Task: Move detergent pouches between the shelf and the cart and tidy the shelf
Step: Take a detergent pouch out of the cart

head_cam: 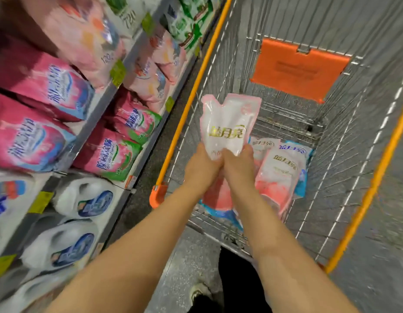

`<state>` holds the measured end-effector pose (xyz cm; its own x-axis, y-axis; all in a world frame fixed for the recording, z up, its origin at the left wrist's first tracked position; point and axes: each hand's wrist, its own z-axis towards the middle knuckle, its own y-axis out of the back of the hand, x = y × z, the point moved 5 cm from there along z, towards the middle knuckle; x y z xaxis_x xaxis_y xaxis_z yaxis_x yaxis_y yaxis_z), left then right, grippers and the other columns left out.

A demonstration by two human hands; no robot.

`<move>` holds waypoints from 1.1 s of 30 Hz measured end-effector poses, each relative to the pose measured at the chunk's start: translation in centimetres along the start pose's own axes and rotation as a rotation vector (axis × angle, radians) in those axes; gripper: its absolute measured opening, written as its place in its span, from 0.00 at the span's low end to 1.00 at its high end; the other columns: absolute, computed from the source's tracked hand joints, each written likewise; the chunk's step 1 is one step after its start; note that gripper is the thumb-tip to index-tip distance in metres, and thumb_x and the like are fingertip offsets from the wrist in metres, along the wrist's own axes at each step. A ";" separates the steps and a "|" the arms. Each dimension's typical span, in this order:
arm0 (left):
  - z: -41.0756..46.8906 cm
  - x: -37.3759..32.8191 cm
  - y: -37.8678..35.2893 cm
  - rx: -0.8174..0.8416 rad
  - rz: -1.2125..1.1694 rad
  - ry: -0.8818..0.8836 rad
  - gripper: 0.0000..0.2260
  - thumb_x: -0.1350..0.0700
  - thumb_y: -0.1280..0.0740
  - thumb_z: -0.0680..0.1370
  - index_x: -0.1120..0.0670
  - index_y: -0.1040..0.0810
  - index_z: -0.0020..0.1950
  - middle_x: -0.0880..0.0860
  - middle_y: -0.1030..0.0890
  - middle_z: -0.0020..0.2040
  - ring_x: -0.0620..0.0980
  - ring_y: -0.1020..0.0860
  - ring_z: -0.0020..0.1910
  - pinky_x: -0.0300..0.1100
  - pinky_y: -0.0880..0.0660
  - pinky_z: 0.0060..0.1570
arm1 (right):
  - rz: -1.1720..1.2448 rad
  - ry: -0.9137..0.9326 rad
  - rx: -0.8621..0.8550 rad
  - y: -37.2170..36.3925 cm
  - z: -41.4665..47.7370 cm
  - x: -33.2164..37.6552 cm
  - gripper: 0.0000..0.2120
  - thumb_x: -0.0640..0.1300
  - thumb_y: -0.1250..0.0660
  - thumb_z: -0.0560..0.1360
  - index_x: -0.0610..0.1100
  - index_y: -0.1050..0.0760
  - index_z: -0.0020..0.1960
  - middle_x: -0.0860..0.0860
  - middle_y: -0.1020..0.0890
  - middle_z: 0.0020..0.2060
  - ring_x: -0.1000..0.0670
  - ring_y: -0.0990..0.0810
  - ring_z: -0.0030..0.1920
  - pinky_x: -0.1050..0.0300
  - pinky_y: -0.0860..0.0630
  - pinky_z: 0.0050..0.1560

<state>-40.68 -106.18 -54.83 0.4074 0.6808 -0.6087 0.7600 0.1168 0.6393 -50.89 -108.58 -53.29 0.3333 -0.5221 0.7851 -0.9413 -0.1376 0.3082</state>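
Detergent pouch [227, 125], white w/ pink border, held over the cart [193, 91] basket, at the near end and closer to the orange left rail than the right one.

Room: the cart's far half is bare wire floor up to the orange flap [300, 68] on the far wall. The near right part holds loose pouches [279, 177], pink-white on top w/ blue-edged ones under, lying flat and overlapping. The left rail runs just beside the shelf [101, 109] front, w/ a narrow strip of floor between.

Grip: left hand [202, 163] and right hand [239, 166] sit side by side, touching, both clamped on the pouch's bottom edge. Fingers are curled round it and the thumbs lie on the printed face. Nothing else is held.

Orientation: long axis runs away from the person toward the cart's far end, top corners leading, printed face toward the camera. It appears lifted clear of the pouches below, though the hands hide its lower end.

Shelf: pink pouches [35, 141] in upper rows, white bottles [83, 195] below, all blurred.
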 end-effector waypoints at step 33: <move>-68.0 33.1 69.9 -1.650 -0.338 -0.434 0.26 0.37 0.28 0.60 0.48 0.21 0.53 0.46 0.16 0.46 0.45 0.18 0.47 0.50 0.22 0.52 | 0.302 1.518 1.360 -30.9 -89.2 19.5 0.44 0.48 0.24 0.64 0.52 0.44 0.72 0.58 0.26 0.60 0.60 0.24 0.56 0.70 0.27 0.52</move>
<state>-8.53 -26.29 1.63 0.6579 0.2775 -0.7001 -0.3262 0.9429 0.0673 -10.58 -39.47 0.43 -0.7109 0.2225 0.6672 -0.1527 -0.9748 0.1623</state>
